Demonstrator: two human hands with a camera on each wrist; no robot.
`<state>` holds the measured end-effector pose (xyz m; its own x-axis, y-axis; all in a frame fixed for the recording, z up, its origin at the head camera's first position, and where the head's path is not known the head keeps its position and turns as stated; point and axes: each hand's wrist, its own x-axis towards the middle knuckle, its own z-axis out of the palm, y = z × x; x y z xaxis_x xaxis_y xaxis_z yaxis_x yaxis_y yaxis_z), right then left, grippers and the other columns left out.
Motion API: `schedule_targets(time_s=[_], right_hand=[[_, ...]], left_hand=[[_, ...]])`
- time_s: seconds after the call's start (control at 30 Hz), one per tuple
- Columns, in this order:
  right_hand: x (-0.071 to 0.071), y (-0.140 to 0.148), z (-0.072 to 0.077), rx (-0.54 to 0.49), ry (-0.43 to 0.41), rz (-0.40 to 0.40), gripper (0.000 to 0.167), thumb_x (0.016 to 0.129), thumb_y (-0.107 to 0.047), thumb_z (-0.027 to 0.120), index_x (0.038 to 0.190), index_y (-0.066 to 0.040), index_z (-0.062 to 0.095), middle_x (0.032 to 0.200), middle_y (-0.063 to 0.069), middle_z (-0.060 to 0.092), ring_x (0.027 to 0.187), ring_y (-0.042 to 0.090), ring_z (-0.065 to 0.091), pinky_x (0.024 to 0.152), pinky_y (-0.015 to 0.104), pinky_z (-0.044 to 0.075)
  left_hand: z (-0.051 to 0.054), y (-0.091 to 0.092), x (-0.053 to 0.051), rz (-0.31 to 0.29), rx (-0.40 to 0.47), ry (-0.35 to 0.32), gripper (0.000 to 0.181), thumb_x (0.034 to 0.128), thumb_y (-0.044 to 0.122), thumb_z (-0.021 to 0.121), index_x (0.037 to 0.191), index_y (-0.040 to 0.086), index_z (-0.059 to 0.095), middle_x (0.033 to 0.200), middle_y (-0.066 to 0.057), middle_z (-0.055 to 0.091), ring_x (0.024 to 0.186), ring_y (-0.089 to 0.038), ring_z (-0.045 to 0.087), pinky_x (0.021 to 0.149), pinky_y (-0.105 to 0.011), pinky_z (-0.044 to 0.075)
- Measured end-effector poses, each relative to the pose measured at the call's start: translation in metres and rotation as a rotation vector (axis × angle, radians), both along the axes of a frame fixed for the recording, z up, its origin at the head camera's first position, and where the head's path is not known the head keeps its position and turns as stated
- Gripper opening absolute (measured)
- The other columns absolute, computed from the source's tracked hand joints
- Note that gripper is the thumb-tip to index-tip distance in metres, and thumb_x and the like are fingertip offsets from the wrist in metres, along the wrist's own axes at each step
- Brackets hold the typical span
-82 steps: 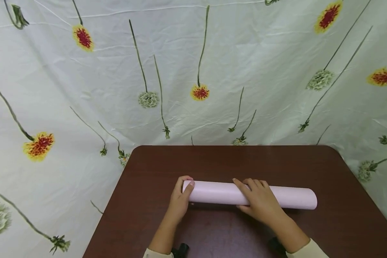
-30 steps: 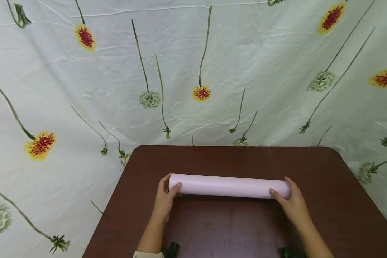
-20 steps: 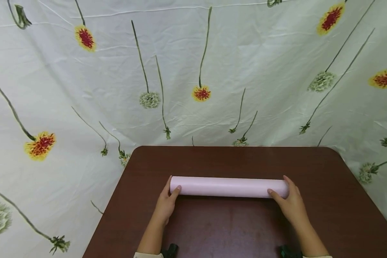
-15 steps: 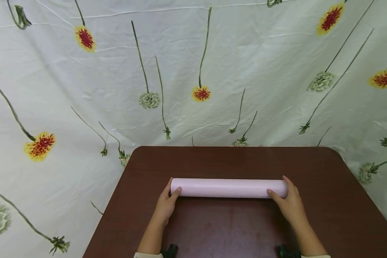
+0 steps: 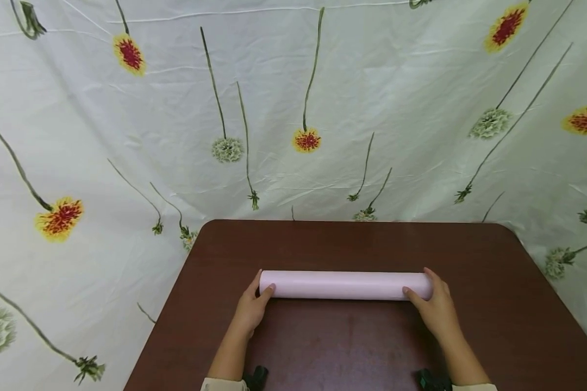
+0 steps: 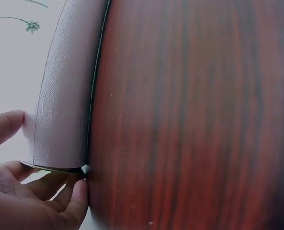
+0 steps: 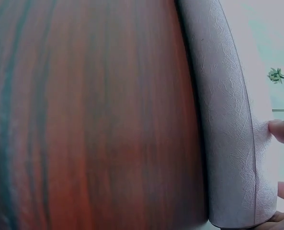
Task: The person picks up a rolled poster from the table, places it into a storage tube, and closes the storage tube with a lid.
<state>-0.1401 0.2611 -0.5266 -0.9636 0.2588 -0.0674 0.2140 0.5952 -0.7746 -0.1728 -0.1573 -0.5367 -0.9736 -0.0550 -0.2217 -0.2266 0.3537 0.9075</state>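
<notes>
A pale pink roll (image 5: pixel 345 285) with a crinkled surface lies crosswise on or just above the brown table; a seam runs along it in both wrist views. My left hand (image 5: pixel 250 312) holds its left end, the thumb on the near side and the other fingers round the end. In the left wrist view, fingers of the left hand (image 6: pixel 31 203) curl beneath the roll's rim (image 6: pixel 60 168). My right hand (image 5: pixel 439 309) grips the opposite end, thumb on the near side. Only parts of its fingers (image 7: pixel 283 132) show in the right wrist view.
The dark brown wooden table (image 5: pixel 347 347) has rounded far corners. Behind and beside it hangs a white cloth (image 5: pixel 176 108) printed with flowers. Dark straps or mounts (image 5: pixel 256 377) sit at both wrists.
The right hand has moved from the roll's middle to its right end. The roll has shifted left and slightly away, looks a little smaller, and its tilt has levelled; lately it barely moves.
</notes>
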Motion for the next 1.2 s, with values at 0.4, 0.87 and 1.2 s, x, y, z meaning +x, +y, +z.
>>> schedule_targets(time_s=[0.4, 0.87, 1.2], right_hand=[[0.001, -0.001, 0.001, -0.015, -0.022, 0.011, 0.087, 0.095, -0.039, 0.070, 0.159, -0.002, 0.023, 0.156, 0.035, 0.024, 0.145, 0.051, 0.030, 0.115, 0.064, 0.029], [0.003, -0.001, -0.001, -0.019, 0.045, -0.027, 0.089, 0.093, -0.039, 0.072, 0.159, -0.003, 0.025, 0.158, 0.035, 0.021, 0.145, 0.053, 0.027, 0.114, 0.065, 0.027], [0.002, -0.002, 0.004, 0.026, 0.260, -0.109, 0.061, 0.091, -0.023, 0.076, 0.145, -0.007, 0.052, 0.150, 0.021, 0.041, 0.141, 0.045, 0.036, 0.110, 0.063, 0.032]], left_hand=[[0.000, 0.000, 0.003, 0.003, 0.019, -0.028, 0.078, 0.0987, 0.045, 0.062, 0.162, 0.024, 0.022, 0.167, -0.018, 0.023, 0.154, -0.044, 0.015, 0.120, -0.067, 0.019], [-0.002, -0.002, 0.004, 0.022, 0.078, -0.014, 0.082, 0.0981, 0.048, 0.062, 0.163, 0.022, 0.020, 0.166, -0.019, 0.026, 0.152, -0.044, 0.023, 0.118, -0.067, 0.024], [0.011, -0.006, 0.007, 0.181, 0.167, 0.085, 0.074, 0.0976, 0.039, 0.067, 0.159, 0.016, 0.032, 0.163, -0.019, 0.033, 0.148, -0.041, 0.035, 0.115, -0.057, 0.038]])
